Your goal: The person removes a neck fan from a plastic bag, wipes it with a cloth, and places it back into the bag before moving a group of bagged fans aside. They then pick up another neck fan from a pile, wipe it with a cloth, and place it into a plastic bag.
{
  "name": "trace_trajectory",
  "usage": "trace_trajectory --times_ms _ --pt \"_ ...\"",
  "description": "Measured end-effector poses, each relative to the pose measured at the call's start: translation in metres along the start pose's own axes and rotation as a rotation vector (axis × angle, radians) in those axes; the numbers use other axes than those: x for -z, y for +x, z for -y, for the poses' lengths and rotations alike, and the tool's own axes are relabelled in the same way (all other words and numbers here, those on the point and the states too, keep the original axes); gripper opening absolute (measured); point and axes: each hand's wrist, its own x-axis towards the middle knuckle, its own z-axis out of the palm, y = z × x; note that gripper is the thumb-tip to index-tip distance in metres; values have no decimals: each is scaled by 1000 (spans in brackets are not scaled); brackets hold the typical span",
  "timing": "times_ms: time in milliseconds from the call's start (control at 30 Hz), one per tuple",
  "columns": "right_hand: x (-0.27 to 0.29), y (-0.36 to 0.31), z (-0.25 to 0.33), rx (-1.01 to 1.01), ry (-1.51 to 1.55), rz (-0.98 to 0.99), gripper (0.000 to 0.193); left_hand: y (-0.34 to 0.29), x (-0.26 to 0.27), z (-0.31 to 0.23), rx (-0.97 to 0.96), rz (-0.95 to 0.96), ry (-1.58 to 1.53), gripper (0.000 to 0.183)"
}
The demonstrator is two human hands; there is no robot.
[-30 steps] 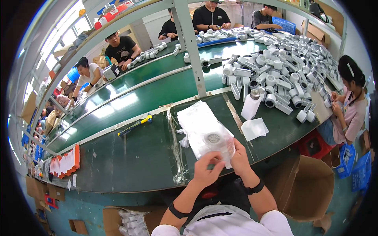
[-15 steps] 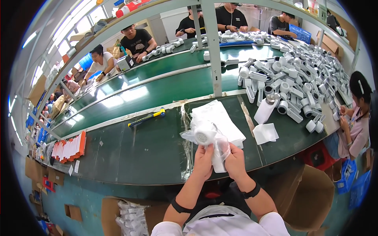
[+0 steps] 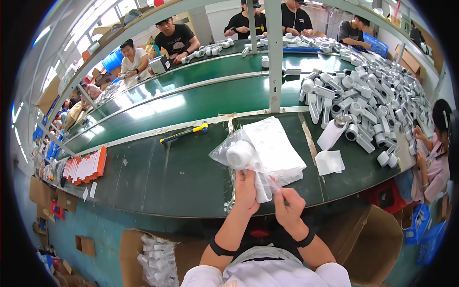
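Note:
A white handheld device (image 3: 240, 156) with a round grilled head and a straight handle is inside a clear plastic bag (image 3: 221, 152), above the near edge of the dark green table. My left hand (image 3: 246, 192) is closed round it just below the head. At the handle end, my right hand (image 3: 290, 209) pinches the bag's film, its fingers curled together. Beyond my hands lies a stack of white sheets or bags (image 3: 275, 148); which of the two I cannot tell. A white bottle with a metal top (image 3: 331, 134) and a loose white sheet (image 3: 330, 162) are to the right.
A yellow-and-black hammer (image 3: 185, 132) lies left of the stack. Orange-and-white flat boxes (image 3: 86, 167) stand at the far left. Similar white devices form a big pile (image 3: 368, 100) at right, beside a seated co-worker (image 3: 428, 167). Open cartons (image 3: 126, 251) flank me below. A metal post (image 3: 275, 57) rises ahead.
My right hand has shifted down the handle and away from it, drawing on the bag's film. The bag now spreads wider round the head. The whole view has shifted slightly.

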Motion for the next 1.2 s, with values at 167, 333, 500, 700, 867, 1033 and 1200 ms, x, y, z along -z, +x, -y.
trace_trajectory --times_ms 167,333,500,700,867,1033,1200 --pt "19 13 -7 -21 97 48 36 -9 -10 -10 -54 124 122 47" --pt "13 36 8 -284 -15 310 61 -10 -7 0 -155 145 302 59" --pt "12 20 -12 -642 422 401 46 -6 0 9 -222 135 357 65" --pt "8 16 -14 -748 535 202 27 -13 -7 7 -223 178 478 69" --pt "0 3 -12 -654 441 56 23 -8 -9 11 -309 -3 600 65" --pt "-8 -12 -12 -384 379 89 33 -3 -10 17 -380 -36 551 56" --pt "5 13 -3 -637 668 257 54 -9 -16 8 -338 -31 550 50"
